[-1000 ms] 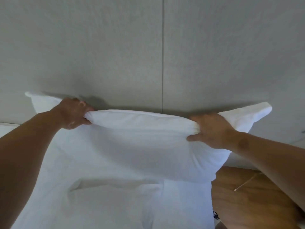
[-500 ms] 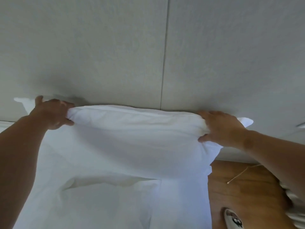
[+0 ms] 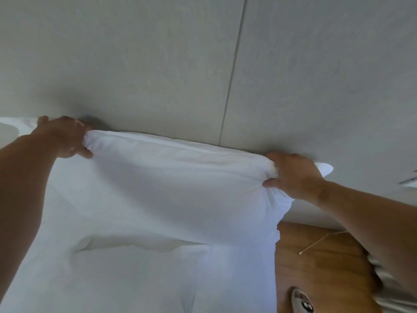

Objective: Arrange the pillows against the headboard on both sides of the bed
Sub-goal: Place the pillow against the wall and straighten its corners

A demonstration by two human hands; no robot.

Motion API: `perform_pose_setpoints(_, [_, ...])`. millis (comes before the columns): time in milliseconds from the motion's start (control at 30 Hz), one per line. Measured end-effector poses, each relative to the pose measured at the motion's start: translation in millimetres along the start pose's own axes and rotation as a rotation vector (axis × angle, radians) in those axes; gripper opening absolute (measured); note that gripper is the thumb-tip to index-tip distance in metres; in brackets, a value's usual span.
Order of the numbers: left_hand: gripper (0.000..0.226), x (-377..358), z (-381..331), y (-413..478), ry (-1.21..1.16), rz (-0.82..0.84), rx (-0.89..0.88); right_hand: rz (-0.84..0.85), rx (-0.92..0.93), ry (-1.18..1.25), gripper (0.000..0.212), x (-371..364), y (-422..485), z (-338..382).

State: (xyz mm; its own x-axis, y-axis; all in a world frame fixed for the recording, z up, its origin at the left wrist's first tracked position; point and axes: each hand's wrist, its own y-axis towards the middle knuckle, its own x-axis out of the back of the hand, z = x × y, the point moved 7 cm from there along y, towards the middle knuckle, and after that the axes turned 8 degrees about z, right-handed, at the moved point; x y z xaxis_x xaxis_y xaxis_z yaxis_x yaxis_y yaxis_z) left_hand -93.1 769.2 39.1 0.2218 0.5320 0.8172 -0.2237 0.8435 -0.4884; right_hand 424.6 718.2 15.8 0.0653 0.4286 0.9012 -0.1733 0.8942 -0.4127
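Observation:
A white pillow (image 3: 171, 184) stands upright with its top edge against the grey padded headboard (image 3: 158, 64). My left hand (image 3: 66, 138) grips the pillow's top left corner. At the top right corner my right hand (image 3: 293, 175) pinches the fabric, and a small tip of the pillow pokes out past it. Below the pillow lies the white bedding (image 3: 140, 279), with a folded edge running across it.
A wooden floor (image 3: 320, 267) shows to the right of the bed, with a thin pale cord (image 3: 316, 243) on it and a slipper (image 3: 301, 301) near the bottom edge. A vertical seam (image 3: 232, 75) splits the headboard into two panels.
Both hands have spread outward along the pillow's top edge and pushed it back until it meets the headboard. The view has tilted and a slipper has come into sight.

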Motion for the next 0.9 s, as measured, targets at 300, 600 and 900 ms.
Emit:
perform_pose_setpoints(300, [0.085,-6.3,-19.1,8.0,0.063,-0.010,0.022,0.009,0.017,-0.086,0.076,-9.4,14.1,-4.4])
perform_pose_setpoints(600, [0.089,-19.7,-11.1,-70.7,-0.254,-0.312,0.088,-0.273,0.333,-0.118,0.079,17.3,-45.5,18.6])
perform_pose_setpoints(900, [0.076,-177.6,-128.0,-267.0,-0.992,-0.295,0.223,0.093,0.566,0.210,0.061,-53.5,-117.7,56.3])
